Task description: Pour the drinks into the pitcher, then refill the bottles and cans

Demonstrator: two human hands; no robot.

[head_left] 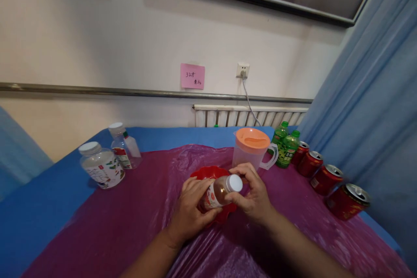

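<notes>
Bottle (213, 195), one, tight in left grip (192, 208); right grip (256, 197) at cap (235, 183), closure unclear; four cans (326, 180).

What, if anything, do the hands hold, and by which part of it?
The left hand holds a bottle by its labelled body. The right hand is around its white cap; whether it touches the cap cannot be told.

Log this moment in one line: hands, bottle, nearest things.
left hand: around bottle | right hand: at white cap | bottle: tilted, cap on, over red dish | nearby: orange-lidded pitcher
</notes>
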